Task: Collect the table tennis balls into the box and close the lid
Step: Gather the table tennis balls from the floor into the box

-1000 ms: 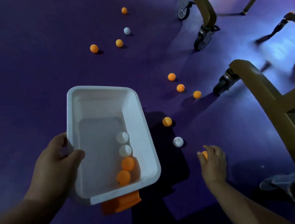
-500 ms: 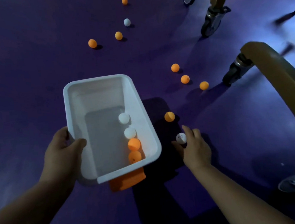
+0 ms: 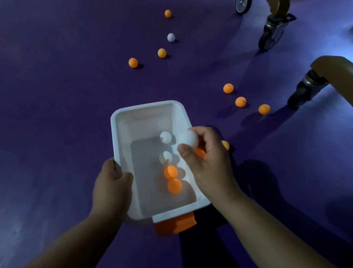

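My left hand (image 3: 111, 181) grips the left rim of the white box (image 3: 146, 108), which has an orange latch (image 3: 174, 225) at its near end. Two white balls (image 3: 165, 137) and two orange balls (image 3: 170, 172) lie inside it. Over the box's right rim, my right hand (image 3: 207, 163) holds a white ball (image 3: 189, 139) in its fingertips and an orange ball (image 3: 200, 152) under the fingers. Another orange ball (image 3: 225, 144) lies on the floor just behind that hand.
On the purple floor, three orange balls (image 3: 240, 102) lie to the right of the box; further off lie more orange balls (image 3: 133, 62) and a white one (image 3: 171, 37). Wheeled yellow frame legs (image 3: 273, 29) stand at the upper right and right (image 3: 307, 85).
My right hand picked the white ball off the floor and carried it, with the orange one, left over the box. The box moved to the centre of the view.
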Demonstrator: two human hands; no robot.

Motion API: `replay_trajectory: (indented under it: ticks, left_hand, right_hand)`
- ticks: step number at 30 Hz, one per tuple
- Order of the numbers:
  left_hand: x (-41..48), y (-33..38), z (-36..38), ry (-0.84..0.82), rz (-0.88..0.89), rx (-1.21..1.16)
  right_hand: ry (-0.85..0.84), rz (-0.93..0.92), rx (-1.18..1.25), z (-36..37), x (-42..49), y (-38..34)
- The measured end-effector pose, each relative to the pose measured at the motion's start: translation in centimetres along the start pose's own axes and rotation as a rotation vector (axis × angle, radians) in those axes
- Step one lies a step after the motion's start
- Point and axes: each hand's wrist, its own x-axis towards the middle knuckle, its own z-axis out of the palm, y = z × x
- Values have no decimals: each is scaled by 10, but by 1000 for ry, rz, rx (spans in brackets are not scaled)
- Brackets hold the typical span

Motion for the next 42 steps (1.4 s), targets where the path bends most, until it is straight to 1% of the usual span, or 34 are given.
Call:
replay_trajectory:
  ticks: [1,2,6,8,11,13,15,17,21,23,24,25,26,28,29,31,32,34,35,37,39,42]
  left_hand:
    - [0,2,0,6,5,16]
    - [-1,3,0,5,8,32]
    - [-3,3,2,3,35,75]
    - [-2,2,4,24,46,87]
    - [0,0,3,52,56,85]
    - [0,-1,3,51,51,71]
    - [0,-2,4,57,48,53]
    - [0,-3,4,58,46,36]
    - [0,-3,4,68,53,3]
    - [0,-3,4,68,60,-1]
    - [0,-3,4,62,58,-5]
    - [-1,-3,4,57,54,-14]
    - [-1,-3,4,51,51,-23]
    - [-1,-3,4,37,46,-51]
    - [-1,-3,4,29,45,-74]
    - [0,-3,5,24,34,-128]
    - [0,-2,5,21,24,-154]
    - [2,-1,8,4,14,-189]
    - [3,1,10,-8,11,-203]
    - [7,6,16,-29,6,-227]
    - [14,16,24,-47,14,-243]
    - [29,36,40,-55,53,-244]
  right_hand:
    - [-29,17,18,1,2,2]
    - [-15,32,24,0,5,5]
    - [280,144,-39,-23,27,32]
    - [326,208,-155,-33,36,56]
    - [236,215,-537,-41,42,91]
    - [97,189,-757,-41,43,109]
    - [-50,165,-894,-41,42,123]
    - [-104,166,-930,-44,44,129]
    - [-80,235,-894,-56,51,129]
    - [-133,292,-877,-65,56,126]
    - [-150,280,-901,-68,59,123]
    - [-112,270,-857,-69,62,117]
    - [-48,231,-771,-68,65,108]
    - [67,167,-480,-58,64,80]
    - [89,123,-334,-52,61,66]
    - [47,31,-136,-42,51,40]
    - [-6,-9,-99,-39,45,30]
    - [-65,-65,-116,-37,39,22]
    - [-42,-86,-151,-38,39,24]
    - [64,-79,-198,-46,44,33]
    - [165,-21,-201,-59,52,47]
    - [264,88,-266,-85,68,71]
